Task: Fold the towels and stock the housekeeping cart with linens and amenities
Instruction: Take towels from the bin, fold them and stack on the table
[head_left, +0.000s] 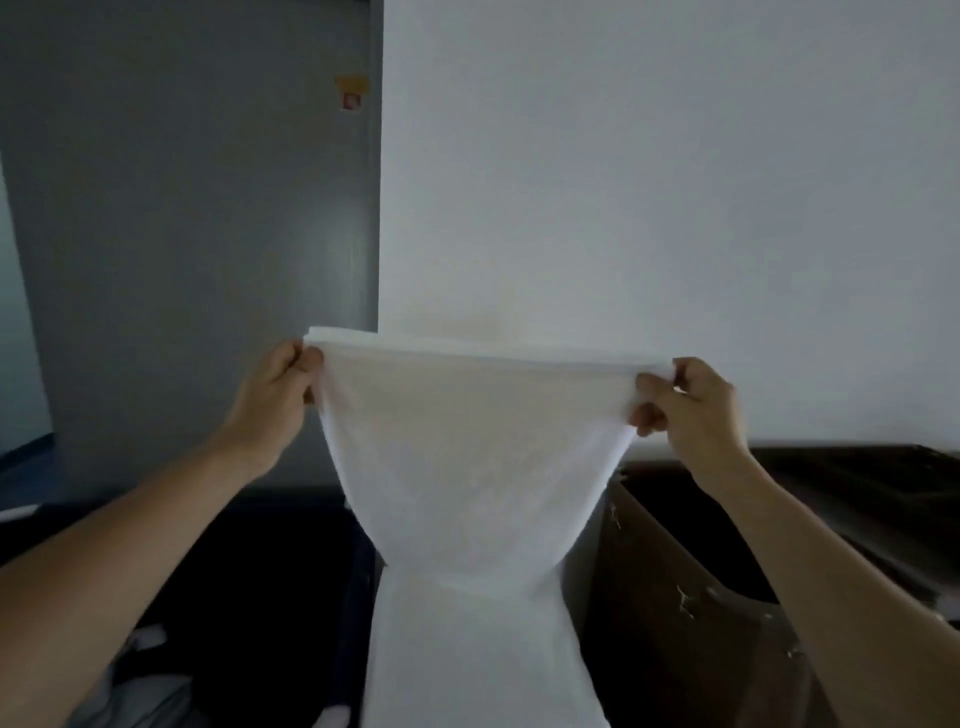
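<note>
Where the thin white cloth towel (467, 467) hangs: in mid-air before the person, stretched flat by its two top corners, pinched in to a narrow waist lower down, then widening again to the bottom edge of the view.
Towel's top edge: doubled over in layers, nearly level, slightly higher at the left corner.
Left hand (280, 395): at the towel's upper left corner, fingers curled and thumb pressed, pinching the layered edge.
Right hand (691, 400): at the towel's upper right corner, thumb and curled fingers gripping the edge, with some cloth bunched below the thumb.
Dark blue-rimmed bin (358, 587): low and left of the towel, just beside its waist; the inside is black shadow and I cannot tell what it holds.
White and grey cloth (150, 636): far left of the towel's lower part, at the bin's near side; whether it lies inside the bin is unclear.
Brown open-topped cardboard box (675, 597): right of the towel's waist, its wall flecked with white scraps; the interior is dark, contents not discernible.
Dark flat tray-like surface (883, 493): right of the towel, beyond the box.
Plain white wall (623, 182): behind the towel.
Grey door (208, 234): behind and left of the towel, bearing a small yellow-and-red sticker (352, 92).
</note>
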